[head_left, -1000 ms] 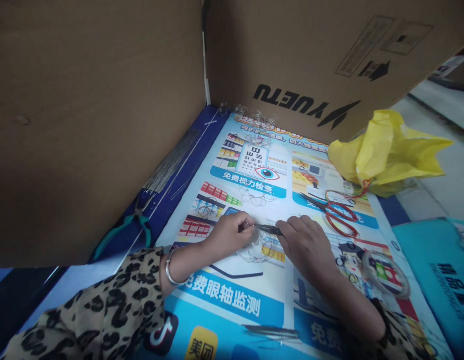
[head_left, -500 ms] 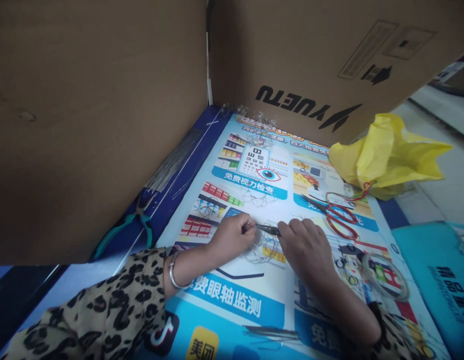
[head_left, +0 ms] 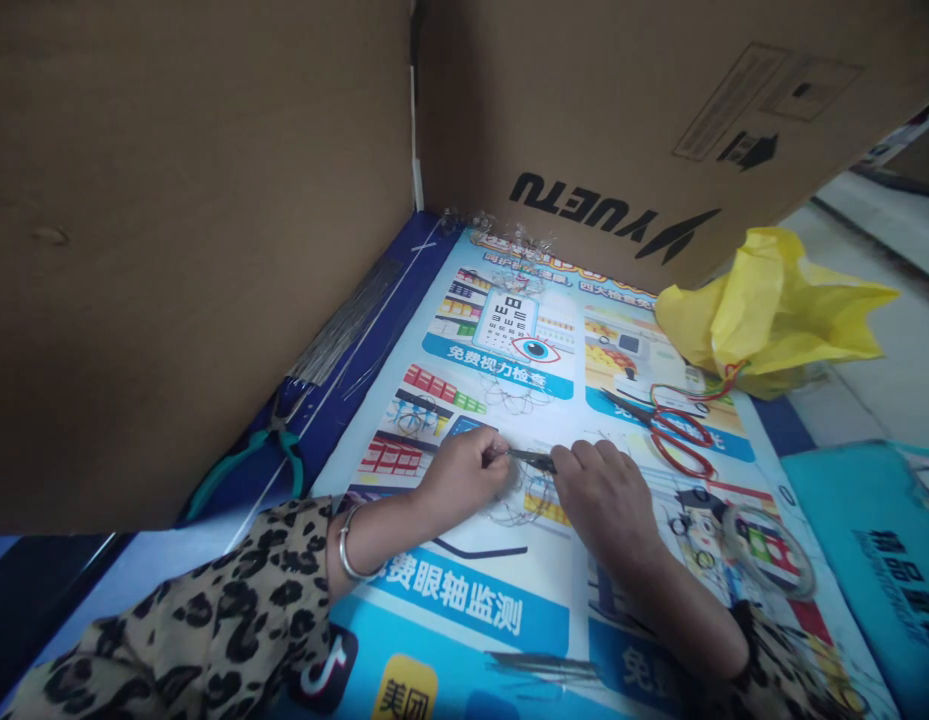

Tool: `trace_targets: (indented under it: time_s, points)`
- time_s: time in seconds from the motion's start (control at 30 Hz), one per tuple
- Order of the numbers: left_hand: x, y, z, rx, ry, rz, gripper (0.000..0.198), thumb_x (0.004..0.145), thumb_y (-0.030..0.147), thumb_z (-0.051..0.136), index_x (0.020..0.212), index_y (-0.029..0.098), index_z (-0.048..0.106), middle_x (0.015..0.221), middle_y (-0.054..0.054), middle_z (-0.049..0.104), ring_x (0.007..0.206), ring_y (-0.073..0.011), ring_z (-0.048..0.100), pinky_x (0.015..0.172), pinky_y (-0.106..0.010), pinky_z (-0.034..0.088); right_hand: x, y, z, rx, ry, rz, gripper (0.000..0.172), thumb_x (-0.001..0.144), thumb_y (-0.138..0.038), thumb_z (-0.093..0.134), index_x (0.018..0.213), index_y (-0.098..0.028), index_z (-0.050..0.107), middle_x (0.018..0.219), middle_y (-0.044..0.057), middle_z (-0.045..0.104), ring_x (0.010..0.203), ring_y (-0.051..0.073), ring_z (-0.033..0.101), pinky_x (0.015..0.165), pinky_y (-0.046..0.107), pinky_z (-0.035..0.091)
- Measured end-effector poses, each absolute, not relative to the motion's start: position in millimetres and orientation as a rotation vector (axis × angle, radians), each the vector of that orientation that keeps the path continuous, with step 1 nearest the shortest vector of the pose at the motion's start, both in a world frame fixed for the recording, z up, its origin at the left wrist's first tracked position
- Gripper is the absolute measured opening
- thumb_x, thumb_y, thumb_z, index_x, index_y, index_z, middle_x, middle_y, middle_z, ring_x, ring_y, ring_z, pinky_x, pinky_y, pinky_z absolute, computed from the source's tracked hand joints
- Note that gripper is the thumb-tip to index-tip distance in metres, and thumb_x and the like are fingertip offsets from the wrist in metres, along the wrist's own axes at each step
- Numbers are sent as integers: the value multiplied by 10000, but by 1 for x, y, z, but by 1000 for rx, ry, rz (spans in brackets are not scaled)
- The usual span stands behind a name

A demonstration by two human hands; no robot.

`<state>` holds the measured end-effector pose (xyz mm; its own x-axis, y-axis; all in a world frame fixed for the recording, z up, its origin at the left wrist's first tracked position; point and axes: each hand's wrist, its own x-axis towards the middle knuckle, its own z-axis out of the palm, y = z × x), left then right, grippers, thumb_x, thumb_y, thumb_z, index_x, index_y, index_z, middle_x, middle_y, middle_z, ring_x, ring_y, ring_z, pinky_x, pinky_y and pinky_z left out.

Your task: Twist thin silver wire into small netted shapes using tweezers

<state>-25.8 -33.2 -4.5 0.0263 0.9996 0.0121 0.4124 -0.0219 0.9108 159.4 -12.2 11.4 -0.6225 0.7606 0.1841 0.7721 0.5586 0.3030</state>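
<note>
My left hand [head_left: 468, 470], with a silver bangle at its wrist, is closed in a pinch near the middle of the printed sheet. What it pinches is too small to make out. My right hand [head_left: 605, 498] is wrapped round a dark pointed tool, perhaps pliers [head_left: 535, 460], whose tip reaches the left fingertips. Thin wire pieces [head_left: 520, 505] lie tangled on the sheet beneath the hands. Another loose tangle of wire [head_left: 513, 397] sits just beyond them. Straight dark wires [head_left: 543, 665] lie near the front edge.
Cardboard walls [head_left: 209, 250] stand left and behind. Teal-handled pliers [head_left: 246, 462] and a bundle of straight wires [head_left: 344, 325] lie left. Red-handled scissors [head_left: 678, 435], a yellow bag [head_left: 771, 310], a clear round roll [head_left: 768, 550] and a teal pouch [head_left: 861, 540] are right.
My right hand and its tool have shifted slightly left, closer to my left hand. My left hand has stayed nearly still.
</note>
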Motion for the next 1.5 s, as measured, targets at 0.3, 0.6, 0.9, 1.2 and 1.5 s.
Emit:
trace_targets:
  time_s: [0.3,0.6,0.9,1.2,1.5]
  points:
    - [-27,-33,-5,1534,1477,977,73,693,134,500,630,168,511,587,41,515,577,-101,469,552,-204,352,159,-10,8,-1321,-2735,-540,97,766,-109,540,743,-189,590,680,48,551,693,197,405,615,316,218]
    - [-34,-27,-9,1310,1464,985,51,704,195,518,676,167,551,536,46,533,498,-95,488,488,-192,362,168,1,7,-1327,-2757,-309,58,774,-188,555,778,-195,613,746,46,568,760,191,418,674,312,240]
    - [-36,-24,3,1217,1434,884,69,705,224,545,697,156,557,521,42,537,465,-94,500,469,-197,378,180,10,2,-1371,-2683,-291,90,786,-205,539,801,-185,625,765,51,571,785,191,409,703,313,244]
    - [-38,-26,9,1211,1318,874,126,741,271,558,695,154,546,537,46,538,462,-75,486,457,-177,362,183,14,2,-1317,-2661,-367,146,780,-141,516,846,-178,642,769,63,567,813,200,401,698,321,239]
    - [-41,-26,7,1224,1237,802,164,774,313,560,736,154,545,538,33,539,467,-75,486,426,-168,348,186,13,1,-1152,-2651,-573,181,855,-157,448,878,-193,624,800,59,571,833,204,400,749,349,243]
